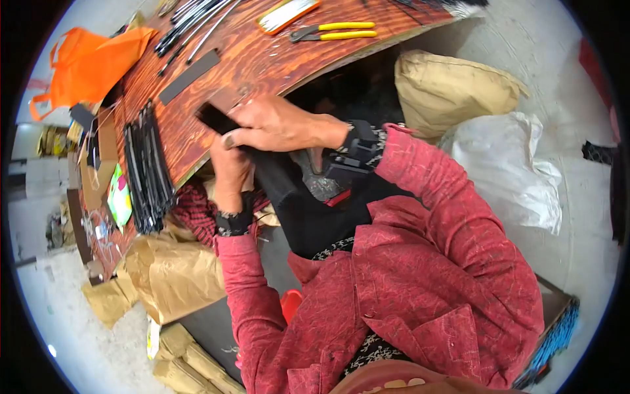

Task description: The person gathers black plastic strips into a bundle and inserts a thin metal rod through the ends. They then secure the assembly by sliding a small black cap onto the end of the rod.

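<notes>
Over the table's near edge, my right hand (282, 123) is closed, its thumb pressed along a dark flat strip (216, 118). The strip's end sticks out to the upper left past the fingers. My left hand (230, 167) is closed just below, against the right thumb, and grips the same strip from underneath. The fingers hide the rest of the strip. A similar dark grey strip (189, 76) lies flat on the wooden table (262, 69), beyond my hands.
Yellow-handled pliers (335, 31) and an orange-rimmed tray (289, 14) lie on the table's far side. A bundle of black strips (146, 171) hangs over the left edge by an orange bag (95, 65). Brown paper sacks (453, 92) and a white plastic bag (502, 164) stand right.
</notes>
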### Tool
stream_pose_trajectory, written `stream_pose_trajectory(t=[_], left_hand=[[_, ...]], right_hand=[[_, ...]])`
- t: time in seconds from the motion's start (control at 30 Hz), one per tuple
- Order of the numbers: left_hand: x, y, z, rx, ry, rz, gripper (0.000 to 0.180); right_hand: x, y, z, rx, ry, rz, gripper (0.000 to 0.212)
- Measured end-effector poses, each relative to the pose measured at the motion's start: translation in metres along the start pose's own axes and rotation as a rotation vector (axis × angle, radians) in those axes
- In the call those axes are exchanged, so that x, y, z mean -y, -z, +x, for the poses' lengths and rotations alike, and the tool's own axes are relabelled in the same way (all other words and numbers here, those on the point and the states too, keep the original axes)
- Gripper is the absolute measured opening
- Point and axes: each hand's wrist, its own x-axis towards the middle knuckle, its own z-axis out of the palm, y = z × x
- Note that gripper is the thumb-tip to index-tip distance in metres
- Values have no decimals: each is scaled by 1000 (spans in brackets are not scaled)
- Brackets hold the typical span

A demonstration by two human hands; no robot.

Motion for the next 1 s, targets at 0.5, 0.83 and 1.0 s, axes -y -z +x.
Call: stream_pose_trajectory(t=[0.5,0.83,1.0], left_hand=[[-101,31,-10,-19,-60,135,10],[-108,9,-24,214,83,-72,9],[-122,5,-35,299,122,-101,8]], right_hand=[[35,36,10,410,-336,554,36],[21,32,-2,513,-473,597,30],[34,15,-13,415,-563,1107,23]])
